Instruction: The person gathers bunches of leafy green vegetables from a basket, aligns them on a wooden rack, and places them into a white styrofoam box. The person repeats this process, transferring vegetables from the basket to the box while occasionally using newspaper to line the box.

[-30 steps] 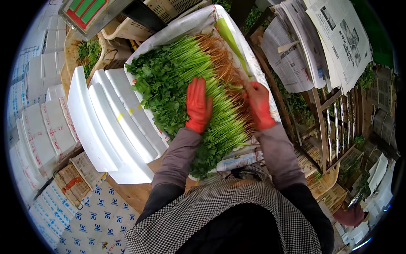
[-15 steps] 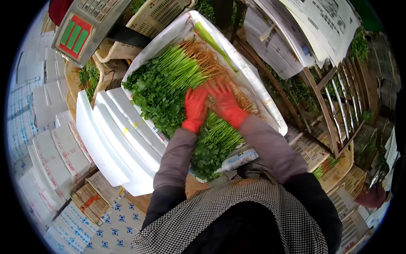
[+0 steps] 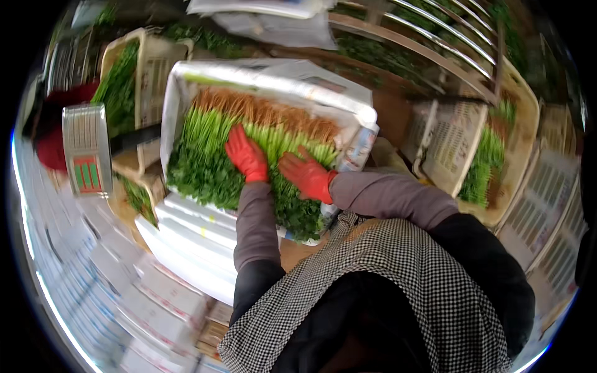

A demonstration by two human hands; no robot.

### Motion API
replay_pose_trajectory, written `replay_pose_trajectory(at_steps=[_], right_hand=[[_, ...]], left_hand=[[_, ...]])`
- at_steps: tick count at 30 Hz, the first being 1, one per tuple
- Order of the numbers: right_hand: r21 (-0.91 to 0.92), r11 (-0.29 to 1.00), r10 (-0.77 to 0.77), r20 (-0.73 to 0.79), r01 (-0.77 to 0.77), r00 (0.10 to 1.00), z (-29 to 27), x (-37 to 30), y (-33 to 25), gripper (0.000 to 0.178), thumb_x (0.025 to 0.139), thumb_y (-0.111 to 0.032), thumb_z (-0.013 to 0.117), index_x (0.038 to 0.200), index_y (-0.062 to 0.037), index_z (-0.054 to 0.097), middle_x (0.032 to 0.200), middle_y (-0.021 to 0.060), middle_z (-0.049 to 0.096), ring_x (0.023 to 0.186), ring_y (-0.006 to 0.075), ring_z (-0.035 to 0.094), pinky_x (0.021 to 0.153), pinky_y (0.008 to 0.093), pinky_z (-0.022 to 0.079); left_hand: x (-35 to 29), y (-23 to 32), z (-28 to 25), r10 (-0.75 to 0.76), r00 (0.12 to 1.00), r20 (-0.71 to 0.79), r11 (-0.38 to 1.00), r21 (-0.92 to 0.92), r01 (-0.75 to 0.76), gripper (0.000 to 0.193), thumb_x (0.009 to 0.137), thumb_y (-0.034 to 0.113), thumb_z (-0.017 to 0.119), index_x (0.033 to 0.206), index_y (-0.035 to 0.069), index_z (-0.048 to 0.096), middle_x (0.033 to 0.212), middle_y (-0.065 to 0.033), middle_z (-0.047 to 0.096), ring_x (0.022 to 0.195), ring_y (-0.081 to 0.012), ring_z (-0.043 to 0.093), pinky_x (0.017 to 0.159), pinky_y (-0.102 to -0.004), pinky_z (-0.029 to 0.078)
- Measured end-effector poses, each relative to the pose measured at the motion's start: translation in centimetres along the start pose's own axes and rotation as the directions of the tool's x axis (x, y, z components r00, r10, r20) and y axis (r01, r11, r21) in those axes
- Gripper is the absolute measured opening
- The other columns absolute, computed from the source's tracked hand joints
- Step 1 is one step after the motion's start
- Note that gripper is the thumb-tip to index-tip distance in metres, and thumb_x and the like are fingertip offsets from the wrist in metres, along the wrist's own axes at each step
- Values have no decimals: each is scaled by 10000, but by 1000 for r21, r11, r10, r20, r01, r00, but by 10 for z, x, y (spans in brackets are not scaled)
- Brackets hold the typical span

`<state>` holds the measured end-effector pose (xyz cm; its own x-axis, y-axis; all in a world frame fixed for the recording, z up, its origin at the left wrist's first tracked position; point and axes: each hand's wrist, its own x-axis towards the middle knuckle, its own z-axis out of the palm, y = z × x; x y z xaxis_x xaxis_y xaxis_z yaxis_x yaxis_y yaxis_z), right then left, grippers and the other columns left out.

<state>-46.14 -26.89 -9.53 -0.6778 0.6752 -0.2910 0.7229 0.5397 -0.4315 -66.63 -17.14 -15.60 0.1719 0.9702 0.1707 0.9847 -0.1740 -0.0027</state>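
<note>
Rows of leafy greens (image 3: 202, 171) lie packed side by side in a white box (image 3: 166, 118) lined with paper or film. Their pale stalks run up to brown roots (image 3: 289, 119) along the far side, and the leaves face me. Both my hands wear red rubber gloves. My left hand (image 3: 247, 156) rests flat on the stalks near the middle, fingers stretched toward the roots. To its right, my right hand (image 3: 308, 175) lies over the greens with fingers spread, pointing left. Neither hand grips anything.
Left of the box stands a scale (image 3: 87, 152) with a keypad and display. Crates of greens (image 3: 486, 158) flank it on both sides. White foam lids (image 3: 180, 252) are stacked at the near left, beside many boxes (image 3: 165, 292). Behind runs a metal rack (image 3: 416, 50).
My view has turned, so the box now lies more level. My hands, earlier touching each other on the stalks, have moved apart, the right one now on the nearer, right part of the greens.
</note>
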Motion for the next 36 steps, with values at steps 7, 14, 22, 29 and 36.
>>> replay_pose_trajectory(at_steps=[7,14,22,29,36], right_hand=[[688,715,226,-62,-123,972,-47,-152,67,445,907,-359,614,1211,-37,578,1051,217,654,994,419,626,859,498,505],[984,-21,984,-12,180,179,6,-406,142,357,961,-237,611,1253,-32,630,1094,118,711,1006,191,652,885,313,511],[853,-515,826,521,90,-215,232,-544,176,526,955,-273,635,1386,9,525,1324,205,610,1200,279,597,989,378,485],[808,-342,412,588,480,-696,300,-678,198,655,902,-279,715,1391,78,463,1350,219,565,1199,298,567,995,371,448],[879,-29,218,470,476,-855,312,-707,265,830,807,-363,822,1387,92,441,1375,207,536,1290,283,494,1064,346,391]], left_hand=[[-4,-34,-1,-380,883,277,270,-879,392,420,1025,250,515,1399,64,553,1383,-143,574,1199,-275,562,1025,-412,454],[69,232,-112,-8,986,-164,667,-736,-117,373,1033,87,452,1383,0,549,1400,-152,573,1298,-257,519,1107,-366,378],[-51,580,-137,944,227,241,268,-959,-96,348,913,-46,505,1236,-32,635,1292,-202,632,1213,-333,604,1055,-385,449],[-77,707,-122,858,-337,388,340,-920,-192,368,937,43,587,1302,3,603,1291,-190,637,1196,-336,611,1036,-381,461],[-180,854,39,837,-427,342,293,-940,-177,593,937,142,598,1470,-10,389,1332,-274,581,1252,-373,565,1058,-401,439]])
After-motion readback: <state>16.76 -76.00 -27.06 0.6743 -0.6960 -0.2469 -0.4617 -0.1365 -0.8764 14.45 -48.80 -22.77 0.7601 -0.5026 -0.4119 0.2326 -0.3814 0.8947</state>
